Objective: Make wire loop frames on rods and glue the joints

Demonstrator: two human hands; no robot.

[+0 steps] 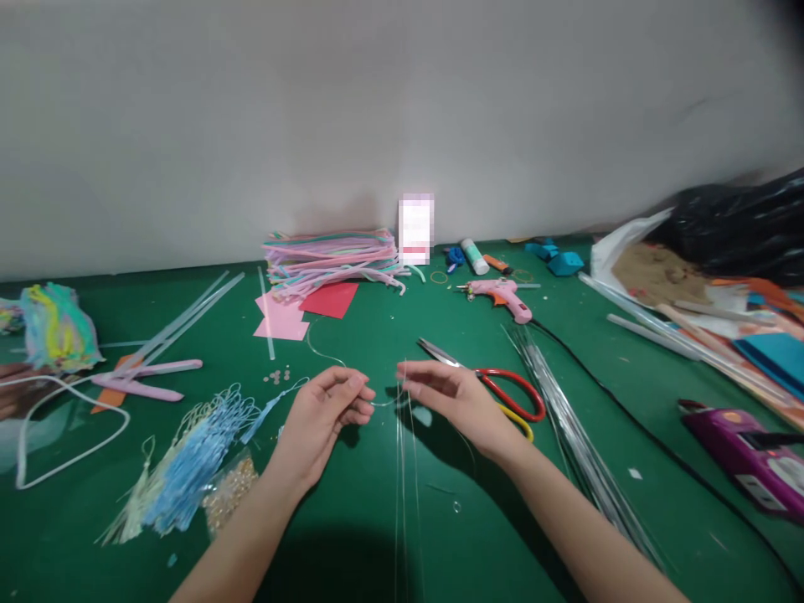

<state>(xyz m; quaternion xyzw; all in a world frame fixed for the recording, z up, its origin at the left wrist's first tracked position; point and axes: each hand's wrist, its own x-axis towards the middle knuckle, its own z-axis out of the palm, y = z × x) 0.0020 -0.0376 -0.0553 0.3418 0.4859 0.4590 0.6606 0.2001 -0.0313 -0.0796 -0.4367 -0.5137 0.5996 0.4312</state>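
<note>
My left hand (327, 423) is closed, thumb against fingers, pinching a thin clear thread (384, 405). The thread spans the short gap to my right hand (461, 400), and a loose end curls away beyond my left fingers. Closed too, my right hand grips a few fine, straight wires (404, 477) that run down toward the bottom edge. Exactly how the thread meets the wires is hard to make out. Just beyond my right hand lie scissors with a red handle (512, 389). A yellow handle (520, 423) shows partly behind my wrist.
Left of my forearm lie blue tassels (194, 469) and a bag of gold beads (231, 492). A pipe cleaner bundle (332, 260) is by the wall. To the right are a pink glue gun (502, 297), its black cord, silver wires (565, 419) and a purple device (747, 456).
</note>
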